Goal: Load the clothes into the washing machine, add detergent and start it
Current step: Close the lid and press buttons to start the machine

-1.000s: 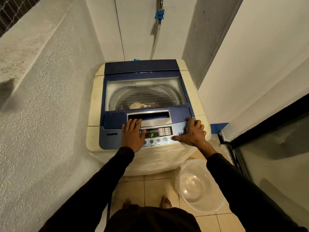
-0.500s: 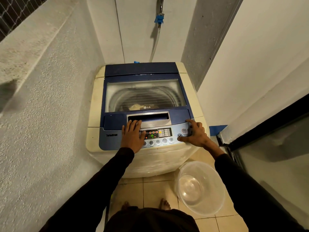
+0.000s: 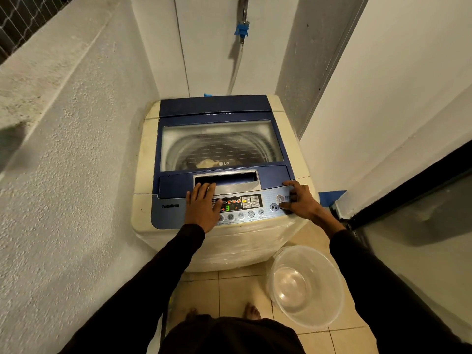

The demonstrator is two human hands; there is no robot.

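From the head camera, the only view we have, we look down on the washing machine (image 3: 222, 175) with its lid (image 3: 222, 146) closed; through the window we make out pale clothes (image 3: 207, 163) lying low in the drum, so we judge the loading done. Whether detergent has gone in we cannot tell, and no detergent container shows. The control panel (image 3: 240, 206) is lit, its display (image 3: 228, 207) showing a green 3. Our left hand (image 3: 203, 208) rests flat on the panel's left part, fingers straight and relaxed, grasping nothing. Our right hand (image 3: 300, 201) sits at the panel's right end, fingers loosely bent, the thumb tip just beside the start/pause button (image 3: 274, 207). We judge only the start remains. A clear plastic basin (image 3: 306, 284) stands empty on the tiled floor (image 3: 229, 292).
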